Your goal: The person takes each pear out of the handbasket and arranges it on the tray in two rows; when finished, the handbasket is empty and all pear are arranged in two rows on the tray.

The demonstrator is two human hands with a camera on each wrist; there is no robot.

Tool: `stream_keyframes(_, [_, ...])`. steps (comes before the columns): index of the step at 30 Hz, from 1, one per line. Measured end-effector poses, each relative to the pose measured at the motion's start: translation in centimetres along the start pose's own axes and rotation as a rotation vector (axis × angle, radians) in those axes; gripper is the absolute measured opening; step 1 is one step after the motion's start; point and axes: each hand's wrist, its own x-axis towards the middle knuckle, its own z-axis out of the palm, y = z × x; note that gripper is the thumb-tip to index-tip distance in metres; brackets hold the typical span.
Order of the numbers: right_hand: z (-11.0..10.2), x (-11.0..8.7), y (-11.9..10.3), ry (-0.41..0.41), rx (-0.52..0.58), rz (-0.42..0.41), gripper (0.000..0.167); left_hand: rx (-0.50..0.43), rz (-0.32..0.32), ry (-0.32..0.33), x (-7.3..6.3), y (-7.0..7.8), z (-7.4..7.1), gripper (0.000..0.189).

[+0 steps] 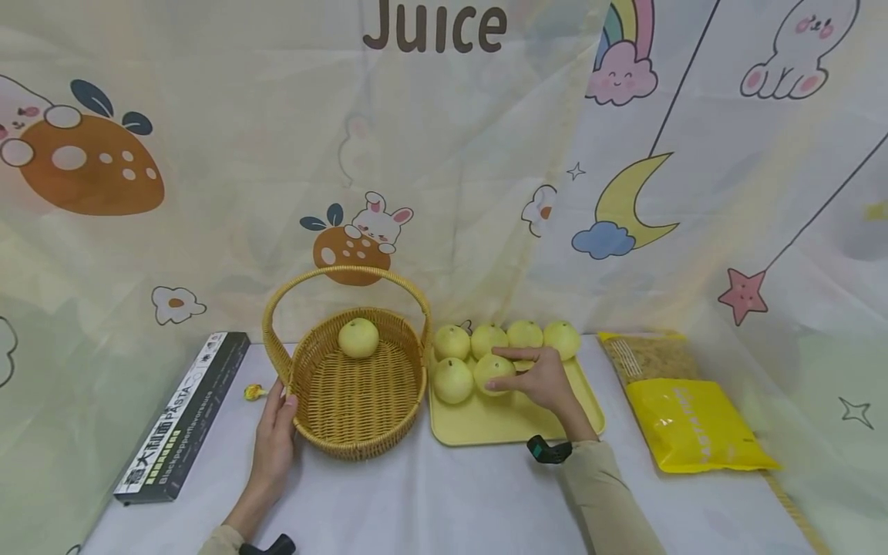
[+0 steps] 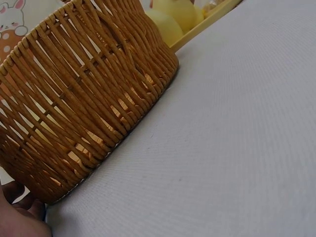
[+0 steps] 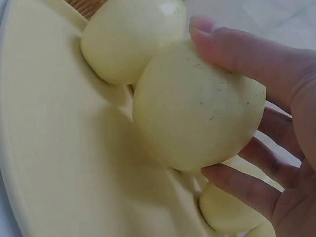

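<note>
A round, pale yellow pear (image 3: 197,106) is gripped by my right hand (image 1: 548,381), thumb on one side and fingers on the other. It is over the front row of a pale yellow tray (image 1: 486,432), beside another pear (image 1: 453,381). Several more pears line the tray's back edge. To the left stands a wicker basket (image 1: 361,447) with a tall arched handle and one pear (image 1: 358,338) inside. My left hand (image 1: 273,443) holds the basket's left side below the handle; in the left wrist view its curled fingers (image 2: 29,205) are at the basket's lower wall.
A black and white pasta box (image 1: 183,416) lies at the left, with a small yellow-wrapped lollipop (image 1: 253,392) between it and the basket. Right of the tray are a yellow pasta bag (image 1: 697,428) and a clear-fronted bag (image 1: 652,356). A printed curtain (image 1: 472,193) hangs behind the table.
</note>
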Motion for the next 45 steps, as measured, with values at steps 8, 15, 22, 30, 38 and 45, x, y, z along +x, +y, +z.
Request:
stream_keyframes(8, [0.0, 0.0, 0.7, -0.006, -0.017, 0.024, 0.055, -0.020, 0.024, 0.002, -0.1, -0.3, 0.0, 0.060])
stream_keyframes(15, [-0.2, -0.1, 0.5, 0.032, -0.049, 0.013, 0.048, -0.018, 0.027, 0.000, -0.2, -0.2, 0.0, 0.060])
stream_keyframes(22, [-0.5, 0.0, -0.1, 0.042, -0.081, -0.031, 0.037, -0.018, 0.019, 0.001, -0.2, 0.1, 0.1, 0.060])
stream_keyframes(30, [-0.8, -0.2, -0.6, 0.028, -0.076, -0.081, 0.021, -0.010, -0.001, -0.001, -0.2, 0.0, 0.2, 0.062])
stream_keyframes(38, [-0.9, -0.1, -1.0, 0.042, -0.089, -0.088, 0.027, -0.027, 0.013, -0.011, 0.0, -0.2, 0.1, 0.061])
stream_keyframes(45, [-0.3, -0.4, -4.2, 0.062, -0.064, -0.154, 0.024, -0.037, 0.012, -0.008, 0.1, -0.1, 0.0, 0.061])
